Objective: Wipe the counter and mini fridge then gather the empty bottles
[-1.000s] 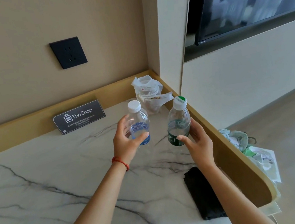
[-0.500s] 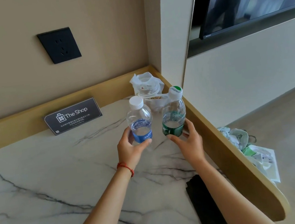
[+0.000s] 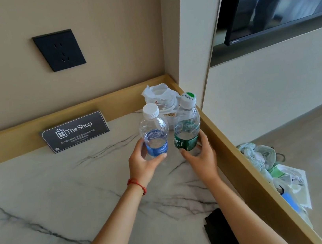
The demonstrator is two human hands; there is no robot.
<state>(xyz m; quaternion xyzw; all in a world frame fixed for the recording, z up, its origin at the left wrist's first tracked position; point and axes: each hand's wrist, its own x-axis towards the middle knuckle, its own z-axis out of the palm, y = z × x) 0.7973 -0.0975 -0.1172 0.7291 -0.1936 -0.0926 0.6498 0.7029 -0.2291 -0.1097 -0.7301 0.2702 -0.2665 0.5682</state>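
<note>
— So, which step is this?
— Gathering: your left hand (image 3: 141,164) grips the blue-label bottle (image 3: 154,135), your right hand (image 3: 201,155) the green-label bottle (image 3: 187,129), above the marble counter (image 3: 43,200). Next, probably bin them together.

counter (image 3: 43,200): polished marble-look slab, grey veining
bottles (image 3: 154,135), (image 3: 186,130): clear glossy plastic, ribbed caps
cloth (image 3: 219,235): black, matt
edging (image 3: 242,164): smooth wood-tone
socket (image 3: 59,50): matt black plastic

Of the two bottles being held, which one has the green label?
The green-label bottle, held in the right hand, nearest the counter's wooden edge. Its cap has a green top. The other bottle, in the left hand, has a blue label and a plain white cap.
</note>
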